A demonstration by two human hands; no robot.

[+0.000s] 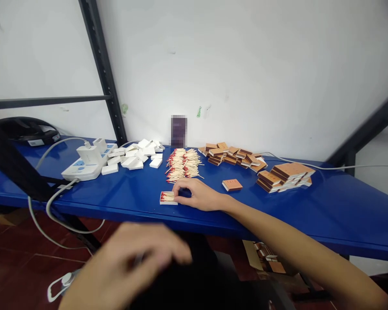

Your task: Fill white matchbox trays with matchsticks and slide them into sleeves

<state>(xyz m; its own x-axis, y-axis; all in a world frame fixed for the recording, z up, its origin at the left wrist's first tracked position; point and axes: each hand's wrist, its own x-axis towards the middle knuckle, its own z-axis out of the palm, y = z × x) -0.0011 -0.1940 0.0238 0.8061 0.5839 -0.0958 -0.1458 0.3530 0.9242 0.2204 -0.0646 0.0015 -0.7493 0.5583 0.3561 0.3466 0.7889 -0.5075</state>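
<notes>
My right hand is closed in a pinch at the right end of a small white matchbox tray near the table's front edge. Red-tipped matches lie inside that tray; my fingertips hide its right end. Just behind is a large pile of loose matches. My left hand hangs in front of the table, low in the view, smeared by motion, so its grip is unclear. A single brown matchbox lies to the right of my right hand.
White empty trays are heaped at the back left, beside a power strip with cables. Brown matchbox sleeves lie piled at the back; stacked matchboxes stand on the right. Below, a cardboard box holds more pieces.
</notes>
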